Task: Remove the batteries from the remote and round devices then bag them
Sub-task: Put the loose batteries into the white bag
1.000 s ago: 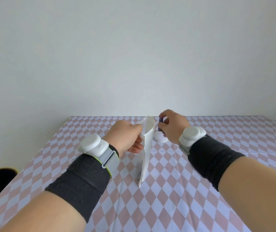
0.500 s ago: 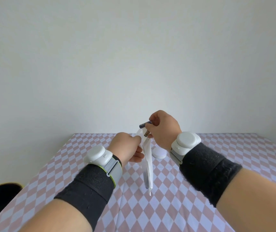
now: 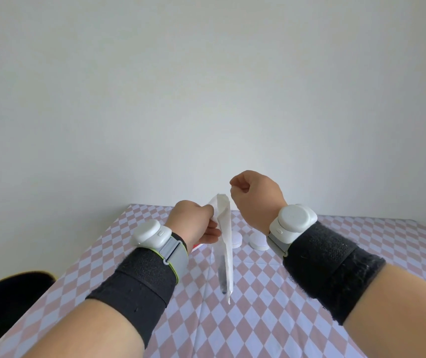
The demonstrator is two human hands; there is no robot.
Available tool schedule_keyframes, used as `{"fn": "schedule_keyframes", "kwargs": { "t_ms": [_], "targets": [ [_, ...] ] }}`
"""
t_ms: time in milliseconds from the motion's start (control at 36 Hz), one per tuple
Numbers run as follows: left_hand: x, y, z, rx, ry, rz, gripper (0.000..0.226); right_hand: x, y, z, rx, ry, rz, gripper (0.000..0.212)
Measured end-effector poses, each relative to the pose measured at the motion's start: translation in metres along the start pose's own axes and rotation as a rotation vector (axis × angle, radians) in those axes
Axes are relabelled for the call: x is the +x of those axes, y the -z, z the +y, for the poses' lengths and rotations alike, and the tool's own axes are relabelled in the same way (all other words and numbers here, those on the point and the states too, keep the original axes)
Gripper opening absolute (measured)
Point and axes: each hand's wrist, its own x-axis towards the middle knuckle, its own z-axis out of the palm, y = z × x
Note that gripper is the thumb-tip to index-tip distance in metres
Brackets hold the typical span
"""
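White and thin, the bag (image 3: 225, 236) hangs upright above the middle of the surface (image 3: 271, 293), pinched near its top edge by the left hand (image 3: 193, 223), whose thumb and fingers are closed on it. A dark, slender shape, apparently a battery (image 3: 222, 276), shows through the lower part of the bag, near its bottom end. The right hand (image 3: 255, 197) hovers just beside and slightly above the bag's mouth, its fingers curled loosely inward with the thumb near the forefinger; nothing can be seen in its grasp. Behind the bag, toward the far edge of the surface, two round white devices (image 3: 258, 241) lie flat, one partly hidden by the bag, the other just beside the right wrist. A small red-and-white thing (image 3: 198, 246) peeks out beneath the left hand; what it is cannot be told. The surface wears a pink-and-white diamond-checked cloth. Both wrists carry white wrist units (image 3: 294, 222) over black bands.
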Motion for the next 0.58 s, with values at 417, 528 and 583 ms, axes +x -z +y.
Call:
{"fn": "schedule_keyframes", "kwargs": {
  "t_ms": [417,528,583],
  "targets": [
    [0.012,0.165,0.009,-0.109,-0.119,0.309,0.022,0.004,-0.144,-0.094,0.201,0.138,-0.321,0.033],
    [0.011,0.226,-0.001,-0.109,-0.114,0.428,0.019,0.002,-0.2,-0.128,0.256,0.188,-0.455,0.037],
    [0.011,0.26,-0.008,-0.099,-0.103,0.504,0.019,-0.002,-0.226,-0.145,0.277,0.197,-0.512,0.038]
  ]
}}
